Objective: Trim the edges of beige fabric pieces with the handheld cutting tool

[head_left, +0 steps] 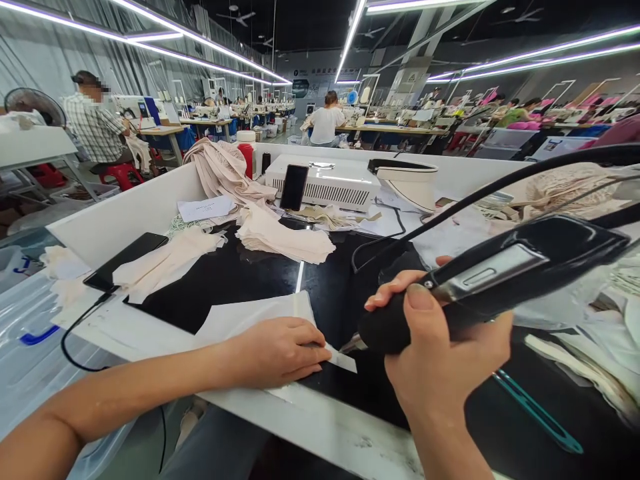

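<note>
Head-camera feed, observed remotely; I took the black work surface [240,283] as my reference for places.

I logged the white fabric piece [247,315] at the near edge of the black work surface, its narrow end reaching to the right across it. The left hand [285,350] lay over that piece, palm down, fingers bent onto the narrow end; I could not tell whether they pinched it or only pressed it.

The right hand [445,363] grasped a black handheld tool [493,267], fingers and thumb wrapped around its body, above the right part of the black work surface. Its metal tip [353,345] pointed left, just beside the left fingertips. Contact between tip and fabric: I could not tell.

On the right part of the black work surface I recorded a slim teal implement [540,413]. On its far part lay a stack of pale cloth pieces [285,235], and behind that a dark phone [294,187] leaned against a white vented box [340,183]. Overlapping its left edge I noted more pale pieces [170,260].
</note>
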{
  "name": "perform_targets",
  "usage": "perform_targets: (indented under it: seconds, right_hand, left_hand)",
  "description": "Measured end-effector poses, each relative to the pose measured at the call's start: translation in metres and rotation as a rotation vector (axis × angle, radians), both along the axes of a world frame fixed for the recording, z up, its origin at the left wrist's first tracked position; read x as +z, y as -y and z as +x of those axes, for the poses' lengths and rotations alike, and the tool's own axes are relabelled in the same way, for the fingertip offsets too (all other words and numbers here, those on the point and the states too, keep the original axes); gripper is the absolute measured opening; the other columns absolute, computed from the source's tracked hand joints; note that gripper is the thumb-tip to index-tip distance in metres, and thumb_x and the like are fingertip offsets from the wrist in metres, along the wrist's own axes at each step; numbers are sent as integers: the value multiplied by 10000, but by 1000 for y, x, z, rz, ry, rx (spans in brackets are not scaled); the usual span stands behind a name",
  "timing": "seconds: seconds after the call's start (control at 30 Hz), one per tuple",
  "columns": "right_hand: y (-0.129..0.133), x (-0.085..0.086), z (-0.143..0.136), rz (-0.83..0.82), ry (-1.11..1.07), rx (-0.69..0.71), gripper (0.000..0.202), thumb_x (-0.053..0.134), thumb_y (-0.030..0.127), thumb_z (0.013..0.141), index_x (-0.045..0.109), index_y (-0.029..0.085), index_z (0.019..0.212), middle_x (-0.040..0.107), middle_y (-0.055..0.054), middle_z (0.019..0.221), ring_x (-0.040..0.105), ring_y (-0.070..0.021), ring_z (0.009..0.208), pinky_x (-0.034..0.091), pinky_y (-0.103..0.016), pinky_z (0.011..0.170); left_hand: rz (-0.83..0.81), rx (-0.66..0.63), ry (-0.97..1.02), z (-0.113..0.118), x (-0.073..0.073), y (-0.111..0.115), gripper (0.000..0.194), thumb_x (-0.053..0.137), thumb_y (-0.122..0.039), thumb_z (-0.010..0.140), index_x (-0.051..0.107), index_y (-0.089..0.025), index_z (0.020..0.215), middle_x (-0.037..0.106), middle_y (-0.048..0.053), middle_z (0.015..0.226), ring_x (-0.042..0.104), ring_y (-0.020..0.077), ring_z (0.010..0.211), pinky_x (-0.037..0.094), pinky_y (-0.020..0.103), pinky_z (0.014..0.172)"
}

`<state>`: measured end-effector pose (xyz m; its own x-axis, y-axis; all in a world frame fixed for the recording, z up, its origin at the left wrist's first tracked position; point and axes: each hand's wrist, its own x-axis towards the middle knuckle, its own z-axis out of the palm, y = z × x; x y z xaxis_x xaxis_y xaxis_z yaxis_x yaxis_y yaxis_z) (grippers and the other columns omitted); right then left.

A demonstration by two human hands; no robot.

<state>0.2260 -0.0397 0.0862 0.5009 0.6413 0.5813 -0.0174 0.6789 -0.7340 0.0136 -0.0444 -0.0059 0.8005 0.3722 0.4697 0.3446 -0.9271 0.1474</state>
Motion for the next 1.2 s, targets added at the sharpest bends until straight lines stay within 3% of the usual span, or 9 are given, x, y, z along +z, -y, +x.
perform_targets:
  seconds: [0.33,0.63,0.77,1.2]
  right_hand:
    - [-5,-12,-7,-17,-13,57,648,1157,675,848,779,292,1209,767,73,854,704,-163,588,652,-330,589]
    - [-5,-12,-7,-2,8,51,637,1144,673,873,769,294,1222,761,69,857,697,-166,595,652,-334,602]
    - [-5,-11,-7,-14,46,43,603,1106,684,905,735,297,1181,763,69,857,699,-168,593,667,-344,604]
    - [3,-7,5,16,-25,-20,640,1168,637,787,759,304,1149,756,74,803,691,-180,560,662,-349,541]
  left_hand:
    - [8,-16,-39,1,6,0,227,676,-260,1323,826,-159,1461,891,139,1322,883,256,1292,704,358,1235]
    - [59,-36,28,2,2,0,236,679,-232,1314,827,-103,1445,889,148,1291,890,262,1249,713,363,1225]
    - [44,-28,8,2,1,0,233,691,-236,1311,834,-129,1461,889,147,1316,891,260,1259,711,360,1227]
    - [54,-26,31,2,1,0,240,643,-246,1335,839,-133,1413,882,128,1250,885,252,1251,700,346,1232]
